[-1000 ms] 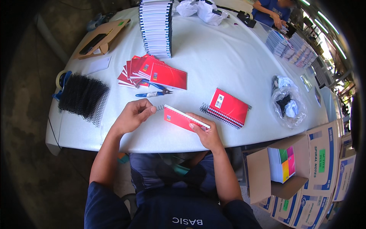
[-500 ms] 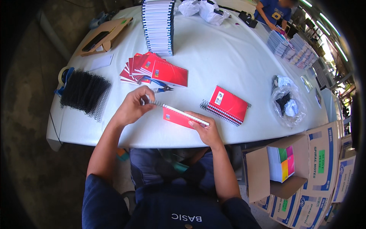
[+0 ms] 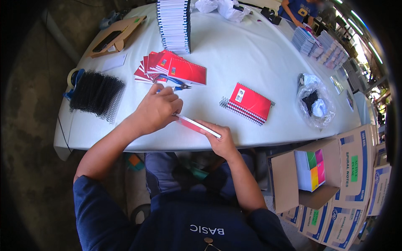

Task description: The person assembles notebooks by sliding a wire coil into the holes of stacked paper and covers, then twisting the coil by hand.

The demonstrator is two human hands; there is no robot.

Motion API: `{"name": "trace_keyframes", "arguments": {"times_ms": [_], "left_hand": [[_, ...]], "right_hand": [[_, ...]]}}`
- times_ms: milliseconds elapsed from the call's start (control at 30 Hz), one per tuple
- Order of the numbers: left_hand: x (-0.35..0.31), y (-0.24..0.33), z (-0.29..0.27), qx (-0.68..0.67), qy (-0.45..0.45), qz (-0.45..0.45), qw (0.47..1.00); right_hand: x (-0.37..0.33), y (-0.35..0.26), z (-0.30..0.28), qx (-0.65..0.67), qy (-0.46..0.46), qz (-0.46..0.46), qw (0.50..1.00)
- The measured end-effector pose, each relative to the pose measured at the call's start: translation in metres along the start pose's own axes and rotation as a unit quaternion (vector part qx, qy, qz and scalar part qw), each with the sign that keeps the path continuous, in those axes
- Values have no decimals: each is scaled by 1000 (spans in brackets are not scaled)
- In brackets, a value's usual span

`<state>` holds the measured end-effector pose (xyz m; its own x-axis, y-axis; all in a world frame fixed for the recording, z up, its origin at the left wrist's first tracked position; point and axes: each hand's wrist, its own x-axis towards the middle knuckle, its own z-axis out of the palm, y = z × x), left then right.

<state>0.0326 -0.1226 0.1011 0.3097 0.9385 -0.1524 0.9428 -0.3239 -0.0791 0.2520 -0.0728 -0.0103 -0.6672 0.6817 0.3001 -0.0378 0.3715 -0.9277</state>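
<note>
My right hand [image 3: 222, 141] grips a thin red notebook [image 3: 191, 124] by its right end, above the table's near edge. The notebook is tilted so its white page edge faces up. At its left end my left hand [image 3: 159, 108] is closed, knuckles up, fingertips at the notebook's corner. The spiral coil it held is now hidden by the fingers. Just beyond that hand lie blue-handled cutting pliers [image 3: 178, 85], against a fan of red notebooks [image 3: 188, 71]. To the right rests a small stack of red spiral notebooks [image 3: 251, 101] with coils sticking out.
Black spiral coils [image 3: 94, 94] are heaped at left beside a tape dispenser [image 3: 72, 83]. A tall notebook stack [image 3: 173, 29] stands at the back. A plastic bag [image 3: 316, 106] sits at right, above an open carton [image 3: 287, 182]. Another person [image 3: 299, 12] works at far right.
My left hand has turned from a side pinch on the visible coil to knuckles up, closing in on the notebook's end. The notebook has tipped more edge-up. The view has shifted slightly.
</note>
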Motion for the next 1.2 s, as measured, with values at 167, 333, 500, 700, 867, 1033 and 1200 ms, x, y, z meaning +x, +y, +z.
{"name": "trace_keyframes", "arguments": {"times_ms": [167, 333, 500, 700, 867, 1033, 1200], "left_hand": [[-12, 27, 50, -1, 319, -92, 943], [-44, 54, 121, 51, 373, 66, 924], [-36, 42, 149, -39, 370, -100, 923], [-20, 23, 89, 84, 563, -152, 808], [-62, 82, 171, 5, 217, -36, 976], [-30, 12, 158, 2, 520, -211, 828], [-60, 81, 144, 105, 397, 103, 906]], "right_hand": [[-7, -1, 11, -19, 33, -52, 998], [-14, 1, 20, -14, 39, -70, 997], [-13, -2, 32, -37, 41, -132, 990], [-19, 6, 35, -26, 18, -121, 992], [-13, 6, 43, -34, 89, -131, 987], [-19, -1, 46, -50, 31, -160, 985], [-15, -2, 40, -62, 69, -189, 978]]}}
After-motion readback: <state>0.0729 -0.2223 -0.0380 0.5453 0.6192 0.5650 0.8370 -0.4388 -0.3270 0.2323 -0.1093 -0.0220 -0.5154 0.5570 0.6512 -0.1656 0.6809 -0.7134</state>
